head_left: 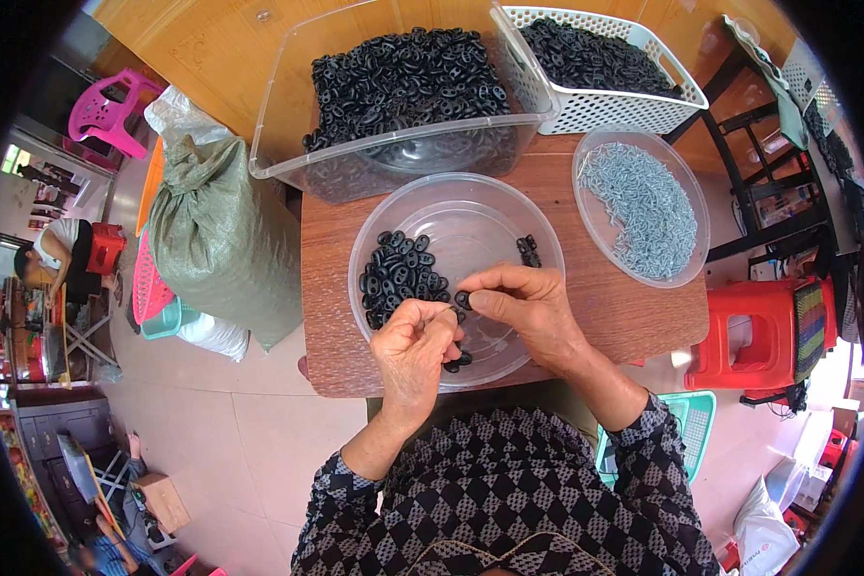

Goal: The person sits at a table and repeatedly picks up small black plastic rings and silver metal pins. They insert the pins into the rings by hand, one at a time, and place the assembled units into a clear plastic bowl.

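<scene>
My right hand [533,309] pinches a small black oval piece with holes [463,300] between thumb and finger, above a round clear tub [461,206]. Close against it, my left hand [415,350] has thumb and forefinger pressed together; what they hold is too small to make out. A heap of similar black pieces [398,274] lies in the tub's left side. A short row of black pieces [528,252] sits by its right wall, and a few more [459,362] lie beside my left fingers. On the right, a round clear dish [586,206] holds many small silvery screws [643,211].
Behind the tub, a big clear bin [288,154] and a white perforated basket [595,106] hold more black pieces. The brown table [624,326] is flanked by a tied green sack [226,230] and a red stool [749,336]. A person [62,250] sits far left.
</scene>
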`<control>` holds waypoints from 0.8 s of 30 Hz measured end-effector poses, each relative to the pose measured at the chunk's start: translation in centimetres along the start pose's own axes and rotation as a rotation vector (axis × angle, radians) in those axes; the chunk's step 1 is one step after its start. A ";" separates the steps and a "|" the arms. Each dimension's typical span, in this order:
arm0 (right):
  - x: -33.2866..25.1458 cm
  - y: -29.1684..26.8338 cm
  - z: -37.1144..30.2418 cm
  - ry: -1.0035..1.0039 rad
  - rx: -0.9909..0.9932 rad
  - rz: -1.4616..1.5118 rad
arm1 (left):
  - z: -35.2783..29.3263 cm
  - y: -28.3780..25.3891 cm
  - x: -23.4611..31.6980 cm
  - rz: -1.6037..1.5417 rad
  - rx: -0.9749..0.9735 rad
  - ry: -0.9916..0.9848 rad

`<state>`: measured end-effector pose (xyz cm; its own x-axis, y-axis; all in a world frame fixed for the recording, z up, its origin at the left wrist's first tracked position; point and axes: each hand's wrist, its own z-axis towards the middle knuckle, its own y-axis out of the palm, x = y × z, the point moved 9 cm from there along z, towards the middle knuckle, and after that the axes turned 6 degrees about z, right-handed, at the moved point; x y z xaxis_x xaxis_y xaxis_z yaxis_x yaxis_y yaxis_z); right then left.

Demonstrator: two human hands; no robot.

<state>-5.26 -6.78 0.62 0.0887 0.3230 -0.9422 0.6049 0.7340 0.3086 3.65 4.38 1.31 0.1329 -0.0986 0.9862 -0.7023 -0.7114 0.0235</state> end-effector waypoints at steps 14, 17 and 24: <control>-0.8 0.4 -0.2 -0.104 -0.005 -0.094 | 0.2 0.8 -0.5 -0.154 -0.028 0.037; -0.1 0.3 -0.4 -0.029 0.012 -0.017 | 0.2 1.1 -0.4 -0.176 -0.031 0.051; -1.1 0.3 -0.3 -0.131 -0.015 -0.129 | -0.1 1.3 -0.4 -0.071 -0.099 0.074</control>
<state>-5.37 -6.73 1.79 0.1136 0.1455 -0.9828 0.6063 0.7735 0.1846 2.63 3.54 0.92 0.1357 0.0038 0.9907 -0.7589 -0.6424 0.1064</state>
